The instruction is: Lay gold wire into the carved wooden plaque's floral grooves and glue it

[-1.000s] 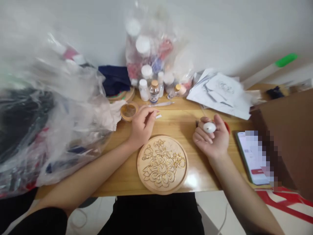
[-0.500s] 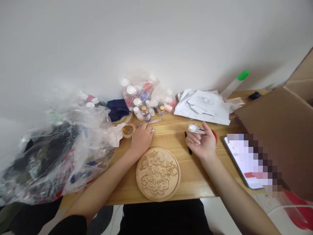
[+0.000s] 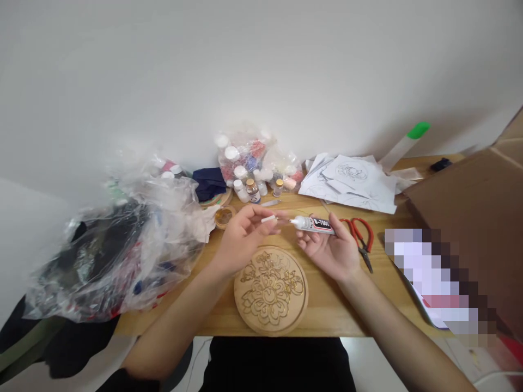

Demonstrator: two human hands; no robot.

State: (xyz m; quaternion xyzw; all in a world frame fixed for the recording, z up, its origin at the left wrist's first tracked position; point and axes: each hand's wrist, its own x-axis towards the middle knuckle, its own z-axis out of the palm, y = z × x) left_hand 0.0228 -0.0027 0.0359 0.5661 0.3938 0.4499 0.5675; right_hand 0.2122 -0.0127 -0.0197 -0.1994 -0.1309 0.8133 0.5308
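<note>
My right hand (image 3: pixel 330 247) is closed round a white glue tube (image 3: pixel 316 224) marked B-7000, its nozzle pointing left. Between the fingers of my left hand (image 3: pixel 247 234) is a small white cap (image 3: pixel 268 219), held just short of the nozzle and apart from it. Below both hands lies a round wooden board (image 3: pixel 272 291) with a flower pattern outlined in gold wire. To the right of my right hand, red-handled pliers (image 3: pixel 363 239) rest on the table.
A wooden table (image 3: pixel 327 310) bears everything. Clear plastic bags (image 3: pixel 163 261) crowd the left; small bottles (image 3: pixel 253 190) and a bag of jars stand at the back. A wire spool (image 3: pixel 224 216), tweezers (image 3: pixel 272 203), drawings (image 3: pixel 347 177), a phone (image 3: pixel 417 294) and a cardboard box (image 3: pixel 461 201) lie around.
My left hand has risen from the table near the spool and moved right with the cap. My right hand has turned the tube's nozzle towards it. The pliers now show.
</note>
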